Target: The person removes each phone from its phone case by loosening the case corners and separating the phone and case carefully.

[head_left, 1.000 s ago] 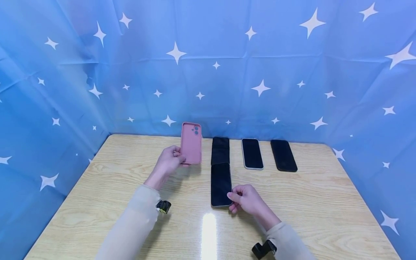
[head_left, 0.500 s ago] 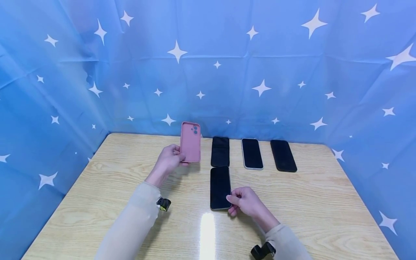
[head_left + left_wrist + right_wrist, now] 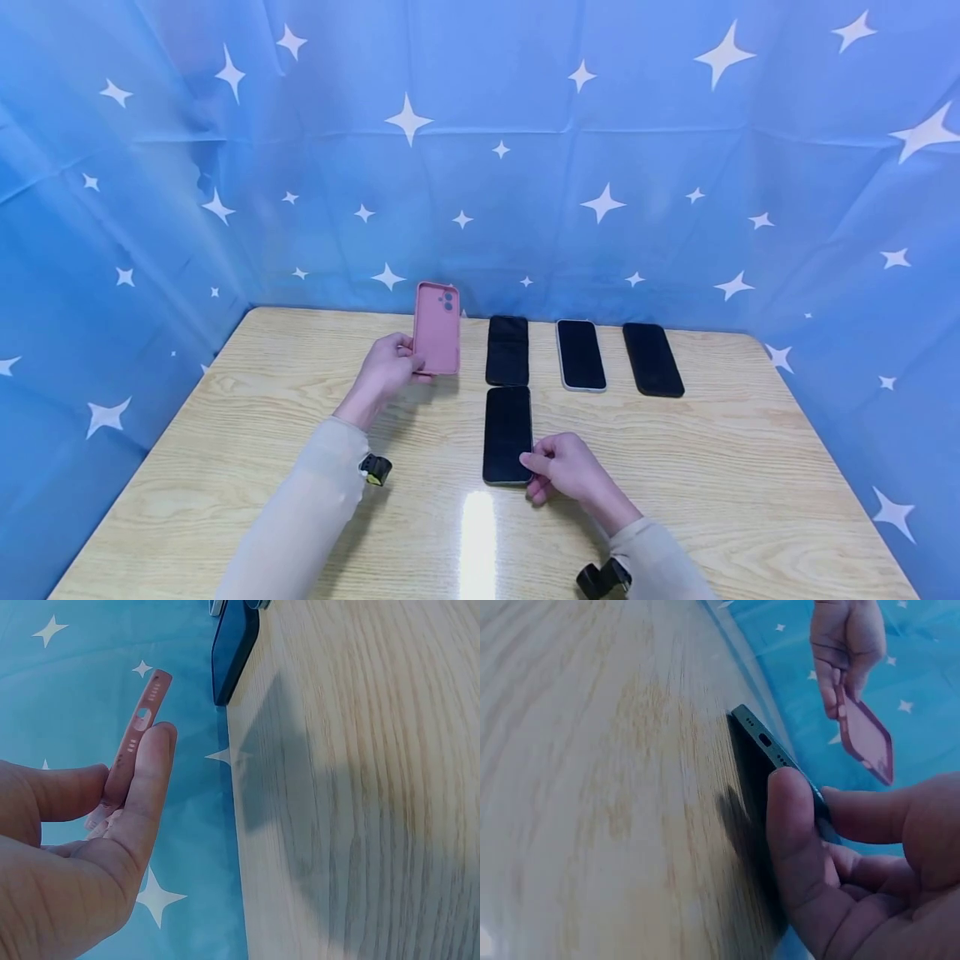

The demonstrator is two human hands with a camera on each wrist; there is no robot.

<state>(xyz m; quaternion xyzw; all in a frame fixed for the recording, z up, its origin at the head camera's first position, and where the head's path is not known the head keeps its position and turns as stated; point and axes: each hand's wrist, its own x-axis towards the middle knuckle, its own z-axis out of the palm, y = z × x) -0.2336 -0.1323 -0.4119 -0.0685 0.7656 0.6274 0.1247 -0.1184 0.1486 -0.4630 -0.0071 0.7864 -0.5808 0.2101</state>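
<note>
My left hand (image 3: 388, 367) pinches a pink phone case (image 3: 437, 329) by its lower left corner, holding it raised above the table with its hollow inside and camera cutouts toward me. In the left wrist view the case (image 3: 135, 742) shows edge-on between thumb and fingers. My right hand (image 3: 564, 468) pinches a dark phone (image 3: 507, 435) at its lower right edge, screen up. The right wrist view shows that phone's bottom edge (image 3: 765, 741) with its charging port, just off the wood, thumb and fingers on either face.
Behind the held phone lies a black phone-shaped item (image 3: 507, 350), with a white-edged phone (image 3: 581, 356) and a black phone (image 3: 653, 360) to its right. A blue star-patterned curtain (image 3: 480, 167) borders the wooden table (image 3: 750, 467) at the back and sides.
My right hand has drawn the dark phone slightly toward me, off the black item's near end. The pink case has shifted slightly left in my left hand.
</note>
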